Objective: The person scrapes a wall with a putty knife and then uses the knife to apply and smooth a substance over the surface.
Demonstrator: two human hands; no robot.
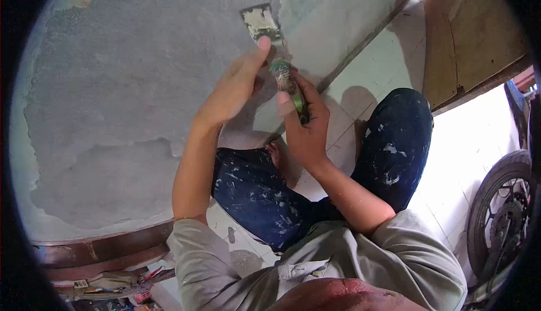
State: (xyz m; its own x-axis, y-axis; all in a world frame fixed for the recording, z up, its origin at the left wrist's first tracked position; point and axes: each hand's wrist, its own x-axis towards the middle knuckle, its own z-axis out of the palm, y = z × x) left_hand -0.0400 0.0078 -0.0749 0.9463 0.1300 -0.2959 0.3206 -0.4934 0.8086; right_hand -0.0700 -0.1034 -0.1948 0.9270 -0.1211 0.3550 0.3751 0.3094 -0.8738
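My right hand (pixel 307 122) is closed around the worn handle of a putty knife (pixel 286 80), which has green on it. Its wide metal blade (pixel 261 20) points up along the wall and carries patches of whitish putty. My left hand (pixel 234 88) is beside the blade, with one outstretched fingertip at the blade's lower end. Its other fingers are partly hidden and slightly blurred. Behind both hands is a grey plastered wall (pixel 124 74).
White floor tiles (pixel 344 133) lie below the wall. A wooden panel (pixel 479 35) stands at the upper right, and a motorcycle wheel (pixel 499 209) at the lower right. A shelf edge (pixel 107 246) with cluttered items is at the lower left. My paint-spotted trouser legs (pixel 394 142) are bent beneath my arms.
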